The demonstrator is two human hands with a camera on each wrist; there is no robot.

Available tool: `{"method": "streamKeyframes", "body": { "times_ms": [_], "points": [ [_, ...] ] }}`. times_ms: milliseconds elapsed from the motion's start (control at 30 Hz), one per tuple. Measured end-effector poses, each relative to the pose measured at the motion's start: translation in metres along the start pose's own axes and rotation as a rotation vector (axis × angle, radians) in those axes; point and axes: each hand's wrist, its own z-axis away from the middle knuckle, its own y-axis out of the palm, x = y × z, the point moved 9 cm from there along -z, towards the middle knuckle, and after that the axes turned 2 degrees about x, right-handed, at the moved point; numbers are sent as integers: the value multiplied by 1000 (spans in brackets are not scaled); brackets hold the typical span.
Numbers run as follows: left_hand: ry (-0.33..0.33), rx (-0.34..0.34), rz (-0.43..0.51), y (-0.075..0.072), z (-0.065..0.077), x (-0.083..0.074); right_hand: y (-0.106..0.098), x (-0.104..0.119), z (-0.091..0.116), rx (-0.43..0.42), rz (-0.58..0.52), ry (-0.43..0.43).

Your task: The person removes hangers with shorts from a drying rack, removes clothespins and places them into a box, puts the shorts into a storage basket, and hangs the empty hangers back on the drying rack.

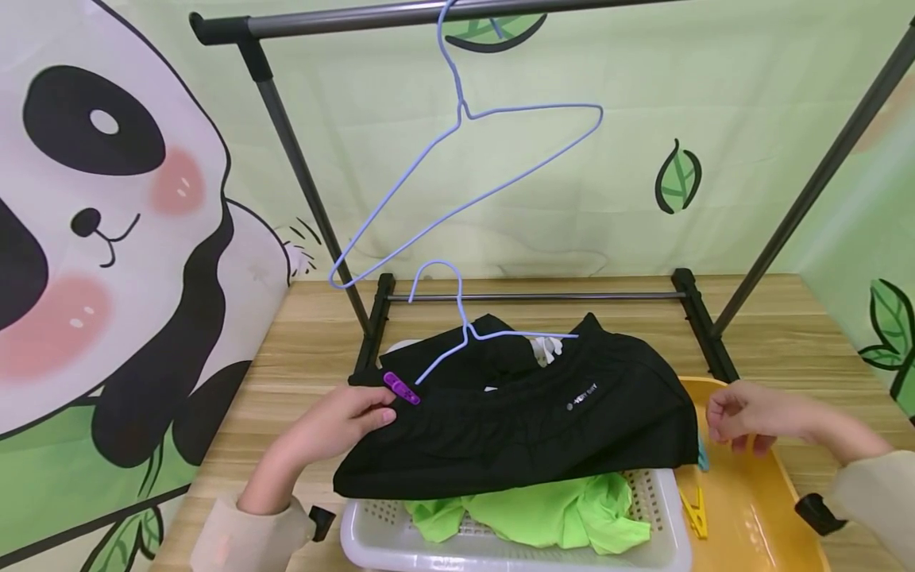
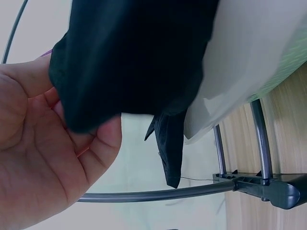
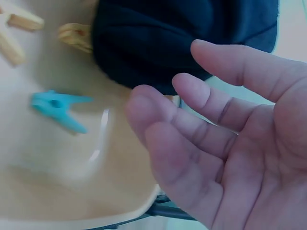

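The left hand [image 1: 346,421] pinches the left edge of the black garment [image 1: 536,445] beside a purple clip [image 1: 402,388]. The garment spreads over the white basket [image 1: 515,561], a blue hanger [image 1: 460,300] at its waist; with no clip visible on the right, that side could slip off. The right hand [image 1: 758,413], fingers loosely bent, holds nothing above the yellow tub [image 1: 758,508].
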Motion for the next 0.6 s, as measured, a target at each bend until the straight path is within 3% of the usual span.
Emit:
{"method": "streamKeyframes", "body": {
  "times_ms": [600],
  "points": [
    [6, -13, 8, 1, 0, 0, -32, 63, 7, -186, 100, -251]
  ]
}}
